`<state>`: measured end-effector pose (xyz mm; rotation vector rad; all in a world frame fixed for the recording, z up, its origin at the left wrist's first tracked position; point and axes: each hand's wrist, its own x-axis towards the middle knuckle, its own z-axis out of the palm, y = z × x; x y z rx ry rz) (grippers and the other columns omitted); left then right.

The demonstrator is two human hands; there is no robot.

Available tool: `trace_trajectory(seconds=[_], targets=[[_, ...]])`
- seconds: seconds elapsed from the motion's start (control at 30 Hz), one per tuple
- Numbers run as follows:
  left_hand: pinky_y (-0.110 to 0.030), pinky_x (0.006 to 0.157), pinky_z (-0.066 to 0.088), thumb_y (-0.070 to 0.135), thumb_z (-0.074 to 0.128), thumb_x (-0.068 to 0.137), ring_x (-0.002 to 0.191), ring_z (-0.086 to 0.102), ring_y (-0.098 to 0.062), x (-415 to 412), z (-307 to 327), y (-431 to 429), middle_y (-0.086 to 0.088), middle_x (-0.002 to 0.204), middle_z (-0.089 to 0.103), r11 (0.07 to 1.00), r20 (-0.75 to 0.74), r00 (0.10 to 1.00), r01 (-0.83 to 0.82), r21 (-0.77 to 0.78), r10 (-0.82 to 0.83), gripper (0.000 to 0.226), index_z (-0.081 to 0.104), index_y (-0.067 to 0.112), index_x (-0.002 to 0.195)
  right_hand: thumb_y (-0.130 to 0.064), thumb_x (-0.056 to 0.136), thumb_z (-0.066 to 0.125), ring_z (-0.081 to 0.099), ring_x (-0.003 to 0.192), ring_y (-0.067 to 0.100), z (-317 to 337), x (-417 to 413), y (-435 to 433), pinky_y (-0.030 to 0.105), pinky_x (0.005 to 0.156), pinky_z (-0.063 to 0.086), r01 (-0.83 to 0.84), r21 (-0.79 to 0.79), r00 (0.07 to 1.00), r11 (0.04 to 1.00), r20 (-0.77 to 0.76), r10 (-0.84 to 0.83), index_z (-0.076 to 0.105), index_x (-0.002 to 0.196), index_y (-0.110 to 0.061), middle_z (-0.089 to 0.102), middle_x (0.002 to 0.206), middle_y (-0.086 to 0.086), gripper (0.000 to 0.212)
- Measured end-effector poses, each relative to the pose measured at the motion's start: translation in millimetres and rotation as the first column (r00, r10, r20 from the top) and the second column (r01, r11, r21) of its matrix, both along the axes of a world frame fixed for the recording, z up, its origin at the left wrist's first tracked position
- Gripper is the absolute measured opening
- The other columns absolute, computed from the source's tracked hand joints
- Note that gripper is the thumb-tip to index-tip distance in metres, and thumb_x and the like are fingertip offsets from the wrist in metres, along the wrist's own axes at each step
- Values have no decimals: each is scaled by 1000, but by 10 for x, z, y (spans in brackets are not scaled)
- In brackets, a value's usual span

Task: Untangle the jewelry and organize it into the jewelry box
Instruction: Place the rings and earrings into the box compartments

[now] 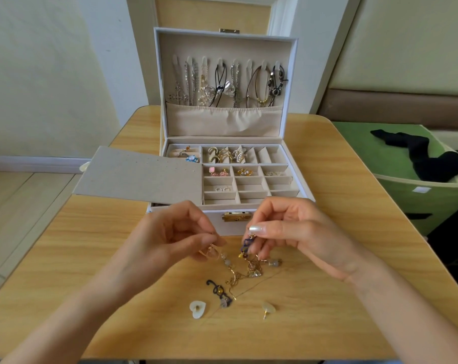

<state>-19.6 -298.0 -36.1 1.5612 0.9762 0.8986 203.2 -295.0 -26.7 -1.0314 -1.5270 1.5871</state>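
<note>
A tangle of gold chain and earrings (245, 271) lies on the wooden table in front of the white jewelry box (283, 153). My left hand (170, 237) pinches a gold wire piece at the tangle's left end. My right hand (296, 232) pinches the top of a dark blue dangling earring (246, 245) joined to the tangle. The box stands open, necklaces hanging in its lid (164, 74), rings and earrings in several tray compartments. A dark blue earring (218, 291) and two heart-shaped studs (197, 308) (268, 308) lie loose nearer me.
A grey card insert (141, 174) lies over the box's left side and juts past it. A green bin (417, 195) with black cloth stands right of the table. The table edge (170, 357) is close to me.
</note>
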Motion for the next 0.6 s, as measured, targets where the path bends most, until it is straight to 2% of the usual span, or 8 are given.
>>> trace_trajectory(seconds=[0.1,0.2,0.37,0.43,0.47,0.5,0.53,0.6], targets=[[-23,58,54,8,62,72,67,69,-24,6,37,-1,-18,81,72,995,91,996,-4,-98,13,20,54,-6,84,-6,77,63,67,70,27,14,21,6,28,61,54,11,-3,1000,1000,-8,-11,58,84,7,67,84,25,16],[-25,63,56,9,62,71,74,70,-27,-3,23,4,-18,81,72,995,96,995,-23,-93,32,22,55,-6,85,-7,76,63,67,67,27,54,65,21,28,60,55,55,19,998,998,40,-56,59,82,4,67,83,27,13],[-22,65,55,13,63,72,75,71,-22,-18,16,14,-14,80,73,997,67,997,-35,-67,40,23,63,-1,90,-8,73,65,67,63,27,128,196,39,28,57,55,117,46,986,992,118,-122,59,78,1,68,73,22,13],[-20,65,54,17,66,72,72,70,-18,-25,-9,14,-7,78,73,999,-46,998,-49,0,49,18,67,6,87,-5,74,69,67,64,29,143,210,41,29,57,55,118,46,984,992,130,-123,58,78,2,68,77,24,14],[-17,63,52,17,69,75,69,69,-13,-36,-45,15,0,76,73,996,-163,985,-44,79,56,10,68,12,83,-4,76,69,68,65,30,147,205,38,30,58,55,107,43,985,993,134,-112,57,79,3,69,80,25,14],[-13,61,49,17,71,77,67,67,-7,-48,-80,13,8,74,72,985,-298,952,-21,170,72,5,69,19,80,-3,78,66,68,67,30,146,197,34,30,58,56,90,42,986,995,138,-95,56,80,4,70,83,25,12],[-11,60,47,17,73,78,68,65,-2,-59,-119,8,17,73,69,963,-432,896,19,270,103,11,67,27,77,-1,81,64,68,68,31,143,184,29,31,59,56,74,43,986,996,147,-79,55,82,5,70,84,24,10],[-14,58,46,21,73,78,71,61,4,-69,-186,3,26,78,64,910,-582,801,129,395,139,16,63,34,77,3,85,59,69,70,30,135,163,19,32,61,57,60,51,982,997,178,-68,54,84,9,71,85,21,7]])
